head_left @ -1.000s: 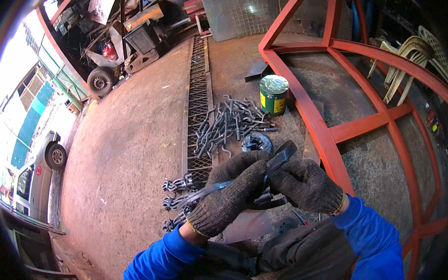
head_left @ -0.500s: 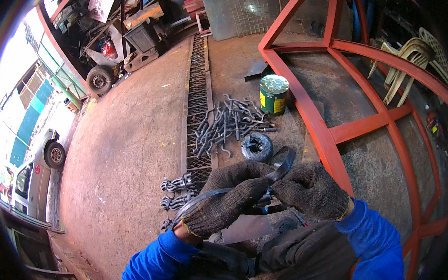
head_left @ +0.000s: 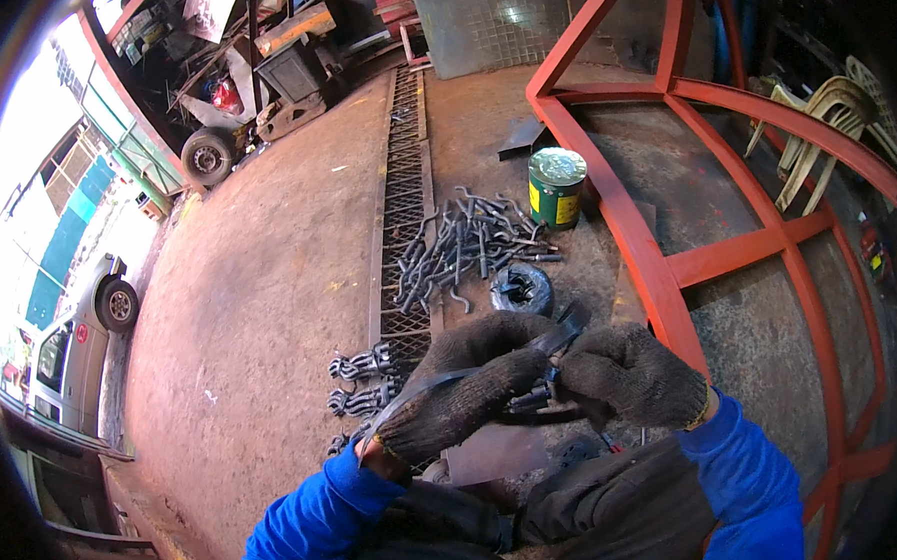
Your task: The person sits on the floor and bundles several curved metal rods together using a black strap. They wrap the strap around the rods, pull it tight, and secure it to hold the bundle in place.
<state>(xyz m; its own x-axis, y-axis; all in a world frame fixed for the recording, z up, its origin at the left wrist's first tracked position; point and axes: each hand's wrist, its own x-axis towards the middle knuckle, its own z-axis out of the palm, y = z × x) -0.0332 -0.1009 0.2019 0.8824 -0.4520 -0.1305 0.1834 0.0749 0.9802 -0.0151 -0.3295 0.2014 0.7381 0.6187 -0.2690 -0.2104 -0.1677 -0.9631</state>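
Both of my hands wear dark knitted gloves and meet in front of my lap. My left hand (head_left: 463,389) is closed on a thin dark flat strap (head_left: 428,385), which runs back across the glove towards the wrist. A short loop of the strap sticks up between the hands. Pressed in from the other side, my right hand (head_left: 628,374) pinches the strap; its fingertips are partly hidden. Below the fingers some dark metal rods (head_left: 534,398) show in part. Just beyond the hands lies a coil of strap in plastic wrap (head_left: 522,290).
Bent metal rods (head_left: 472,241) lie heaped across a floor grating (head_left: 403,152); tied bundles of them (head_left: 362,364) sit left of my hands. A green can (head_left: 557,190) stands beside a red steel frame (head_left: 621,217). Plastic chairs (head_left: 827,123) are at the right, a vehicle (head_left: 76,346) at the left.
The strap's loop between my hands has become smaller and flatter. Both hands keep their hold, and the view has shifted slightly.
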